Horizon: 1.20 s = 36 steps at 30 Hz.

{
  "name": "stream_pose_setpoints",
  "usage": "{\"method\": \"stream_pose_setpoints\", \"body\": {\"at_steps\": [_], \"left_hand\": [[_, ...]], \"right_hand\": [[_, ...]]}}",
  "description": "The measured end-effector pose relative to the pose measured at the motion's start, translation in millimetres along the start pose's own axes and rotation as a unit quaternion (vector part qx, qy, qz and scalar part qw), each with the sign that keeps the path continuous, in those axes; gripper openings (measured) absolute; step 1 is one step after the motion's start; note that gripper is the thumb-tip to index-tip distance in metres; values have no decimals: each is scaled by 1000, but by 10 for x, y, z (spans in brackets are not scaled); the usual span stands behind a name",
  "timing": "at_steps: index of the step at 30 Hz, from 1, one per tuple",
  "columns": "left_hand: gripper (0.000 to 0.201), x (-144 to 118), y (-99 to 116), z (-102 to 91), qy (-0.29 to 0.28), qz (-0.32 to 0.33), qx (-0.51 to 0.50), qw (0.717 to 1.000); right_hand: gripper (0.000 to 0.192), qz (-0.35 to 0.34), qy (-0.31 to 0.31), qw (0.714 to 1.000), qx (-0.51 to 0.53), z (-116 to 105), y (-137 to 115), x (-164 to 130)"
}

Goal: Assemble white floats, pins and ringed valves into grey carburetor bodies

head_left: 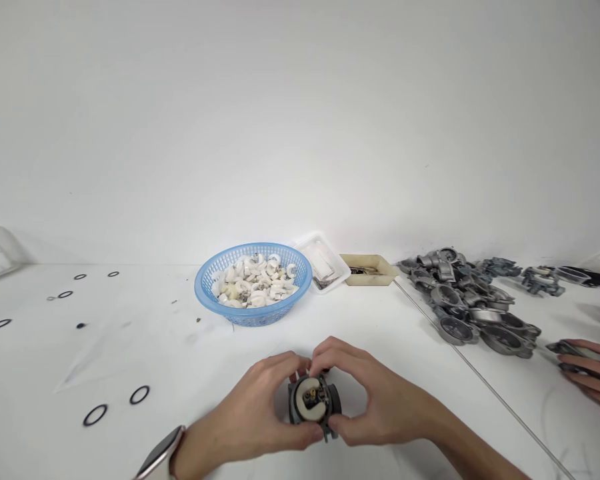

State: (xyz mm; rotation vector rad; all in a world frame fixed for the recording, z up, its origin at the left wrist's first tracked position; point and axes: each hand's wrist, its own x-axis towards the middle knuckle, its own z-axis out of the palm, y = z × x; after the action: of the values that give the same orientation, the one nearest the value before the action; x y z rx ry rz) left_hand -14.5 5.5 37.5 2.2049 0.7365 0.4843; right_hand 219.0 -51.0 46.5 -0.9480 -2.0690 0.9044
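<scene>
Near the front of the table, both hands grip one small grey metal carburetor body (333, 399) with its open side facing up. A white C-shaped float (306, 408) sits inside it, around brass and dark parts. My left hand (265, 407) closes on its left side, thumb at the lower edge and fingers at the far edge. From the right, my right hand (375, 393) pinches it, thumb low on the near side and fingertips at the top, which they partly hide.
A blue basket (254, 320) holds many white floats. Beside it stand a white tray (337, 280) of thin metal pins and a beige tray (370, 280). Grey carburetor bodies (450, 297) are piled at right, near another person's hand (593, 373). Black rings (95, 415) lie at left.
</scene>
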Motion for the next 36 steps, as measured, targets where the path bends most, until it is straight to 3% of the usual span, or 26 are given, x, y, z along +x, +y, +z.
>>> {"method": "stream_pose_setpoints", "body": {"at_steps": [7,16,19,22,25,30,36], "left_hand": [[39,-38,-70,-41,40,33,-51,997],[58,-55,-160,0,101,-38,-54,993],[60,-60,-182,29,120,-49,-47,990],[62,-58,-198,45,113,-51,-44,991],[61,-64,-197,48,105,-61,-46,992],[62,-68,-167,64,109,-76,-51,990],[57,-9,-337,85,135,-42,-40,989]], "right_hand": [[72,17,-23,999,-20,62,28,2],[85,9,-38,995,-96,91,42,92],[80,1,-6,992,-122,4,-45,7],[72,35,71,990,-114,-144,-101,-299],[66,103,180,969,-135,-363,-69,-815],[56,269,329,869,-253,-901,129,-1805],[55,346,401,790,-310,-1443,341,-2622]]}}
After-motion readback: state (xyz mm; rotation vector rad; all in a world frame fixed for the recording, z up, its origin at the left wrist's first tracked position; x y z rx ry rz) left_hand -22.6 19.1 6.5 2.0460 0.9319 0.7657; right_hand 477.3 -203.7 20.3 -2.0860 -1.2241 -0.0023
